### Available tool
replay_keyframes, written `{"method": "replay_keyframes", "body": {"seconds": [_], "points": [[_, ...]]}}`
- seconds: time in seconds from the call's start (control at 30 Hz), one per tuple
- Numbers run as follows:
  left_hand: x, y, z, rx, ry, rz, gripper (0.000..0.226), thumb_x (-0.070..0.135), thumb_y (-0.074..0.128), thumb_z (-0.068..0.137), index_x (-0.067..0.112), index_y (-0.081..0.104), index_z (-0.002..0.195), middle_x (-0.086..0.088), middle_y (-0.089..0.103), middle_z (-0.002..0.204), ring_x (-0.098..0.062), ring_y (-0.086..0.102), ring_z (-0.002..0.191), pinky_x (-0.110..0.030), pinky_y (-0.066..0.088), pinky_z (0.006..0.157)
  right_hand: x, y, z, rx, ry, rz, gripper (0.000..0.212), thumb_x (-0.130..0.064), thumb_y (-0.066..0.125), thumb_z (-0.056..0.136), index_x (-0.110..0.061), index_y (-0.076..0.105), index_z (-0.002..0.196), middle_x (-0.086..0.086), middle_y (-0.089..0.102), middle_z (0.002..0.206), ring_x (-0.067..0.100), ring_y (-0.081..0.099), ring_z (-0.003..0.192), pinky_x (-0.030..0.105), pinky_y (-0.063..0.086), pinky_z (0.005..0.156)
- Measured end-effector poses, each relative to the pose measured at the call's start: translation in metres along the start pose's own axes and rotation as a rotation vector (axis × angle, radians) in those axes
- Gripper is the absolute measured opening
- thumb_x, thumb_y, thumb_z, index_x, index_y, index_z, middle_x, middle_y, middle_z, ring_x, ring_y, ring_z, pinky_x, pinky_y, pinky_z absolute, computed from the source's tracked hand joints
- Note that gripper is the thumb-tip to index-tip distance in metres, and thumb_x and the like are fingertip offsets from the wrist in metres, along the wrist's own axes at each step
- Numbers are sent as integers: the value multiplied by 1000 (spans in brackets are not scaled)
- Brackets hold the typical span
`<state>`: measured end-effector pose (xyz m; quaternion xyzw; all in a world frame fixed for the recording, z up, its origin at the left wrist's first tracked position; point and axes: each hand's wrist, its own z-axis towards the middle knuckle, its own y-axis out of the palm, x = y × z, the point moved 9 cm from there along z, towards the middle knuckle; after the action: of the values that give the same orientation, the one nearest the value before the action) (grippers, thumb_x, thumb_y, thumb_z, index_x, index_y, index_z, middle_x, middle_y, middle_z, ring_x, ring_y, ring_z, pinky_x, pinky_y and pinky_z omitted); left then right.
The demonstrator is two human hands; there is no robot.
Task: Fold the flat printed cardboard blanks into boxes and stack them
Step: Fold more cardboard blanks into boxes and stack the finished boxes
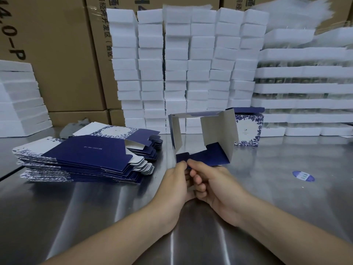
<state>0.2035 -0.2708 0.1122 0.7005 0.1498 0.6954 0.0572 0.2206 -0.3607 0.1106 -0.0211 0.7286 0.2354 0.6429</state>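
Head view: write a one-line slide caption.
Left hand and right hand pinch the flaps of a half-folded box above a steel table beside stacked flat blanks.

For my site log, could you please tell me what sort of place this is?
Probably a factory or warehouse packing station: brown shipping cartons, stacked white foam blocks, and a pile of flat printed box blanks on a steel worktable.

Counted one left hand (174,185), one right hand (215,185), one half-opened blank (217,131), one finished box (249,129), one front pile of flat blanks (86,155), one rear pile (122,131), six columns of white foam blocks (176,64), one blue sticker (303,176).
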Motion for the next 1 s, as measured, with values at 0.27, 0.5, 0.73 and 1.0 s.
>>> {"method": "replay_keyframes", "body": {"seconds": [0.27, 0.5, 0.73, 1.0], "points": [[0, -5, 1, 6, 7, -77, 55, 23, 40, 109, 8, 65, 62, -12, 60, 60, -23, 62, 51, -34, 58, 52, -1, 1, -1, 12, -7, 17, 39, -18, 64, 98, -15, 68, 59, -1, 47, 57, 8, 36, 44, 19, 30, 41], [2, 1, -2, -14, 42, 3, 54, 24, 42, 107, 20, 48, 53, -3, 46, 54, -18, 49, 47, -29, 50, 47, 1, 5, -5, -3, -5, 8, 38, -22, 68, 97, -16, 71, 59, 0, 51, 59, 8, 40, 45, 19, 34, 41], [5, 1, -3, -39, 46, -13, 64, 23, 37, 109, 17, 65, 51, -12, 58, 59, -23, 60, 50, -33, 56, 50, 1, 3, -3, -34, 18, 50, 33, -22, 66, 95, -16, 65, 62, -1, 44, 57, 9, 34, 44, 21, 29, 41], [8, 5, -8, -14, 101, 92, 47, 26, 40, 110, 15, 50, 66, -1, 53, 56, -13, 58, 48, -26, 54, 48, -1, 7, -5, -40, -3, 46, 38, -20, 64, 98, -16, 66, 60, -1, 44, 56, 8, 34, 42, 20, 28, 38]]}}
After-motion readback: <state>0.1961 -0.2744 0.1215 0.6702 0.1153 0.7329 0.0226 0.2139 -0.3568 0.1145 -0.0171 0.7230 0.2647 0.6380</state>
